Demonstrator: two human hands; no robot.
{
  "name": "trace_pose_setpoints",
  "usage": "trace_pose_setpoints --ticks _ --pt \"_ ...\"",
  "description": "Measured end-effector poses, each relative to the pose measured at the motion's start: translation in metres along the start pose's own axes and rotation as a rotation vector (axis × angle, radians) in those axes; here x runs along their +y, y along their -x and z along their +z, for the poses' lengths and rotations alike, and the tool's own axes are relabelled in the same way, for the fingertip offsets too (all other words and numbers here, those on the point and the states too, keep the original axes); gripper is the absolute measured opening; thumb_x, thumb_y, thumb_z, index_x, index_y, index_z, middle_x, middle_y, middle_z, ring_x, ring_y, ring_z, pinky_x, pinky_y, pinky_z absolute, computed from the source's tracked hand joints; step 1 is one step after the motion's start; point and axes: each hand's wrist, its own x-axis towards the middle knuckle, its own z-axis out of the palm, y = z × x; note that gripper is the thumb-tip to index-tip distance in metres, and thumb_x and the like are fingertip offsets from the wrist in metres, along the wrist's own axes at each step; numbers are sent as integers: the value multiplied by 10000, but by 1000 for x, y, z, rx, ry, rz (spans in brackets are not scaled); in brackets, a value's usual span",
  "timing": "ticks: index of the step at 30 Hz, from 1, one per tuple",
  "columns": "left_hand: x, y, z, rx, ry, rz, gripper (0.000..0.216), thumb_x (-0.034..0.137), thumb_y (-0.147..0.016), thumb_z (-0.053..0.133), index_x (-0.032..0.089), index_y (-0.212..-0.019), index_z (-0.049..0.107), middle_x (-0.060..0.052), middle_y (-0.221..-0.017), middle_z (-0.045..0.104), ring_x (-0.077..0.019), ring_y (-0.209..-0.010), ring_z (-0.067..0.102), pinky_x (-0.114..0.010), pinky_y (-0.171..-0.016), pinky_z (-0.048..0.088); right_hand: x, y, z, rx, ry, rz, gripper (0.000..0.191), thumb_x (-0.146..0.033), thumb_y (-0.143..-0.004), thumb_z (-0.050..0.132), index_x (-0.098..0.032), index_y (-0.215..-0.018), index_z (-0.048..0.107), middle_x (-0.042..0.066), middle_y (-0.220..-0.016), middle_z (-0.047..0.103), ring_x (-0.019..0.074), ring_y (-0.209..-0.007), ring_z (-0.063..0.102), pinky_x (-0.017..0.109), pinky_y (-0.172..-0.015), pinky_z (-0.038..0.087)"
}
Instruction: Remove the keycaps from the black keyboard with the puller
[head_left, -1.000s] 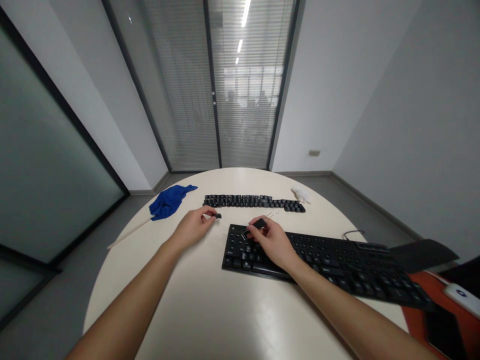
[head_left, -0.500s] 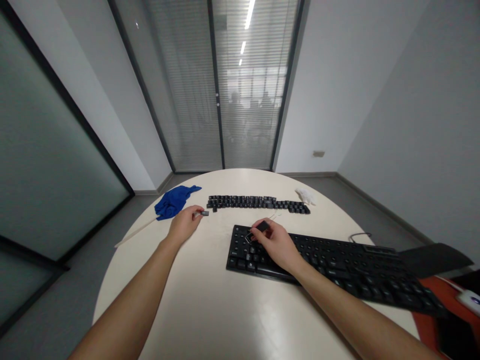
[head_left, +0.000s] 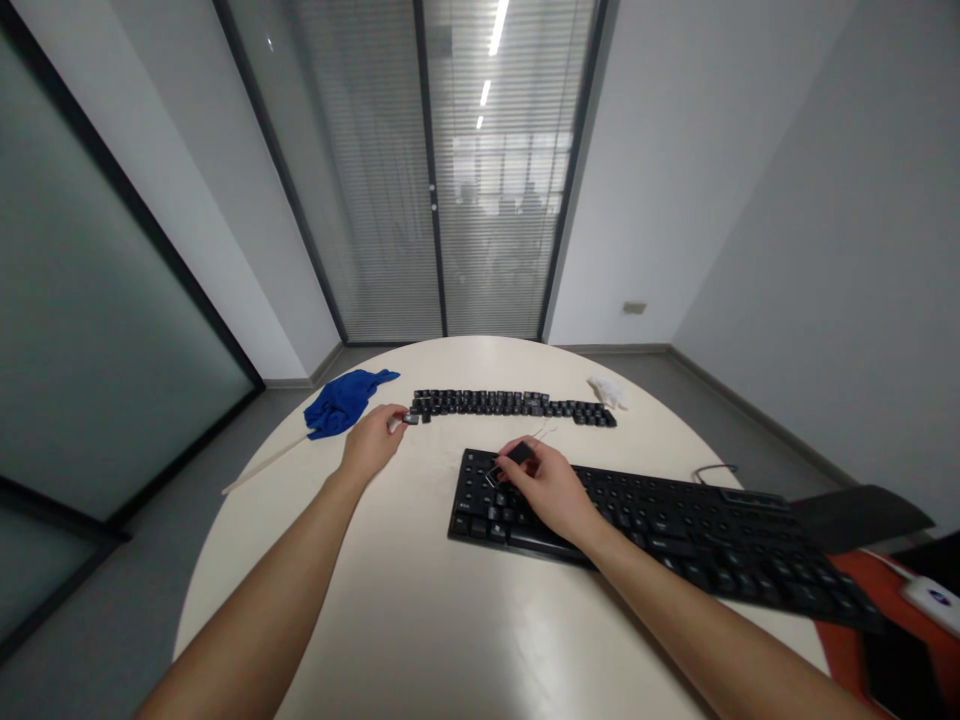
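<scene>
My left hand [head_left: 373,442] pinches a small black keycap [head_left: 411,419] right at the left end of a row of loose black keycaps [head_left: 510,405] laid out on the round white table [head_left: 420,620]. My right hand [head_left: 544,483] rests on the left part of a black keyboard [head_left: 660,525], its fingers closed on a small black keycap puller [head_left: 517,455] with a wire loop. The thumb and fingertips hide part of the tool.
A crumpled blue cloth [head_left: 343,400] lies at the table's far left over a thin pale stick [head_left: 262,464]. A white crumpled tissue [head_left: 606,392] sits at the far right of the keycap row. A dark pad [head_left: 862,510] and an orange surface [head_left: 844,640] lie beyond the keyboard's right end.
My left hand carried the keycap away from the keyboard, out to the left end of the keycap row. My right hand stayed on the keyboard with the puller.
</scene>
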Motion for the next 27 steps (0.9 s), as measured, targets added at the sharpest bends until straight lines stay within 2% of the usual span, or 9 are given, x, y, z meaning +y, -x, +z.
trace_pose_setpoints --ticks 14,27 --pt "2 -3 1 10 10 -47 225 293 -832 606 228 -1032 686 -44 -1030 704 -183 -735 608 -286 -687 441 2 0 1 -7 -1 -13 170 -360 -880 605 -202 -932 642 17 -712 715 174 -630 624 265 -577 434" --pt "0 -5 5 2 45 -77 244 327 -822 628 240 -1041 689 -21 -951 728 -182 -719 616 -263 -620 401 4 0 2 -13 5 -2 185 -363 -875 607 -196 -942 647 14 -693 699 168 -621 623 262 -579 437"
